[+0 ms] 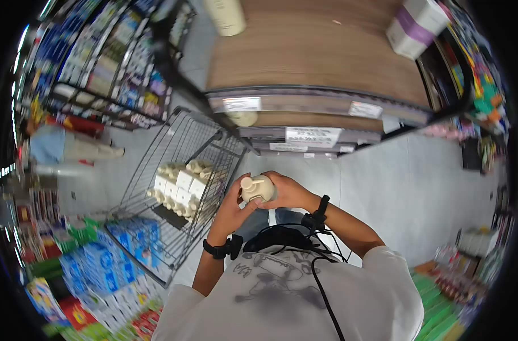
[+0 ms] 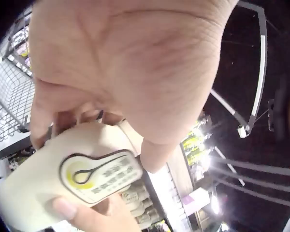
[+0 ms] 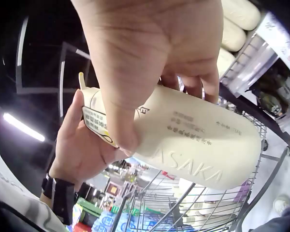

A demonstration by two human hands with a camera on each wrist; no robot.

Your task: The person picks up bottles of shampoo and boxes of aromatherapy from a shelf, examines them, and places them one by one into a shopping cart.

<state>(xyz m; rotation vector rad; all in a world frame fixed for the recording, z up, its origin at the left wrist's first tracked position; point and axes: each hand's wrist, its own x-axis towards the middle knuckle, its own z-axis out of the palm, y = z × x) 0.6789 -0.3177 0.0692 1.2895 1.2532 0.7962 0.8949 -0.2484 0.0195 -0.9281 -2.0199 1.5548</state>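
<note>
A cream pump bottle [image 1: 259, 188] is held in front of my body by both hands. My left hand [image 1: 231, 209] curls round the neck and shoulder end, with the thumb lying near a label. Around the bottle body, my right hand [image 1: 287, 192] wraps its thumb on one side and fingers on the other. In the left wrist view the bottle [image 2: 34, 191] shows a printed label with a yellow drop. Raised "ASAKA" lettering runs along the bottle [image 3: 198, 145] in the right wrist view, where the pump sticks out past my left hand.
A wire shopping cart [image 1: 137, 196] stands to the left, carrying white boxes [image 1: 182, 184] and cream bottles. Ahead is a wooden shelf [image 1: 316, 57] with price tags, a cream bottle [image 1: 226, 17] and a white-purple box [image 1: 417, 25]. Blue packs [image 1: 108, 256] are stacked at left; a person [image 1: 65, 145] stands farther off.
</note>
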